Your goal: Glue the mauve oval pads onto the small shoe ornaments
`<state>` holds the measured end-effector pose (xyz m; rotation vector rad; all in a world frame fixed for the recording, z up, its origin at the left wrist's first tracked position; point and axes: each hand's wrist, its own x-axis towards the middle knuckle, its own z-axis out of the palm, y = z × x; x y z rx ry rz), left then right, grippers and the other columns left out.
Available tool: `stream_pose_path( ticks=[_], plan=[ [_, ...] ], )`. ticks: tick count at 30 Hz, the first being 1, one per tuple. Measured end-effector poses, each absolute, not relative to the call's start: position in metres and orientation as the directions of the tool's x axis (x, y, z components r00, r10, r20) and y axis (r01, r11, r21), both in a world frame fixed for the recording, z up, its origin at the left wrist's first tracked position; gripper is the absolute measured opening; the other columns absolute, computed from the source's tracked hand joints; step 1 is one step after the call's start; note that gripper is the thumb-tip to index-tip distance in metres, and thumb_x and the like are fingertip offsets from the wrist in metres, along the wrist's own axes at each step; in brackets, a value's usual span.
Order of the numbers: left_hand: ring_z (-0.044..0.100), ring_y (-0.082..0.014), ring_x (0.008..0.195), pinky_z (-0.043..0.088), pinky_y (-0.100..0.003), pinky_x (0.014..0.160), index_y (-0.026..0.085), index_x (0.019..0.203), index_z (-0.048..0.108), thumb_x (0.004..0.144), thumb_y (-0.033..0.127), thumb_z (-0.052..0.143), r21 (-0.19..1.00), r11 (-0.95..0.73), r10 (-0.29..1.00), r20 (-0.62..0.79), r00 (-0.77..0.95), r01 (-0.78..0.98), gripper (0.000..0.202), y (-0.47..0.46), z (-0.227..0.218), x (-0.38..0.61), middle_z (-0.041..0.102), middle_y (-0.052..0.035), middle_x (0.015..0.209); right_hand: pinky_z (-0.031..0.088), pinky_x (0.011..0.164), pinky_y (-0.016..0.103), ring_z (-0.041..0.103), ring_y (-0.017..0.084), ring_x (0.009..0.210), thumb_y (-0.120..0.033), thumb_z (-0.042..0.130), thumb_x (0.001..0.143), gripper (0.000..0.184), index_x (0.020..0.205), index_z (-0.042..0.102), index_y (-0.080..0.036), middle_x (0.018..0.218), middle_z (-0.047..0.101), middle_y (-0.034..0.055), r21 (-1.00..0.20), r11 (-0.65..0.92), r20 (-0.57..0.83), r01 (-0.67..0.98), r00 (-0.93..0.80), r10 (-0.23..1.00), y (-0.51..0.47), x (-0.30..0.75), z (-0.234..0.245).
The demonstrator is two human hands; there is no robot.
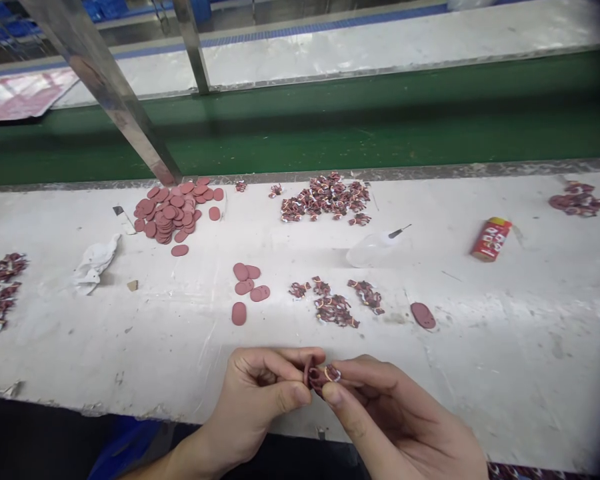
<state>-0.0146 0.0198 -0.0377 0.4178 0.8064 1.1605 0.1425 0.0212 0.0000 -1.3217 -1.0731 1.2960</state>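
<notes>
The left hand and right hand are pinching a small maroon-and-white piece at lower centre.
The hands are close together, clamping it just above the white bench. A heap of similar pieces is lying straight ahead, a pile of oval maroon pads is sitting at upper left, and a red can is lying at right.
</notes>
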Motion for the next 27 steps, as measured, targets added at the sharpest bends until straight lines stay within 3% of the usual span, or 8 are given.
stream_pose_path(
  ticks=[24, 27],
  plan=[
    [0.077, -0.0182, 0.114, 0.059, -0.024, 0.099, 0.027, 0.081, 0.085, 0.081, 0.019, 0.091, 0.745, 0.286, 0.957, -0.256, 0.138, -0.603, 0.01, 0.018, -0.036, -0.018, 0.084, -0.0044, 0.113, 0.065, 0.079, 0.02, 0.08, 0.018, 0.082, -0.033, 0.085, 0.088, 0.01, 0.097, 0.083, -0.034, 0.093, 0.083, 0.0039, -0.986, -0.161, -0.164, -0.045, 0.089, 0.982, 0.015, 0.137, -0.008],
    [0.078, -0.0188, 0.112, 0.06, -0.024, 0.096, 0.029, 0.087, 0.085, 0.08, 0.021, 0.092, 0.78, 0.262, 0.965, -0.225, 0.137, -0.568, 0.012, 0.013, -0.033, -0.021, 0.082, -0.0043, 0.121, 0.065, 0.076, 0.019, 0.08, 0.018, 0.08, -0.034, 0.085, 0.087, 0.01, 0.097, 0.084, -0.033, 0.092, 0.083, 0.0043, -0.986, -0.155, -0.16, -0.057, 0.105, 0.981, 0.013, 0.137, -0.013]
  ],
)
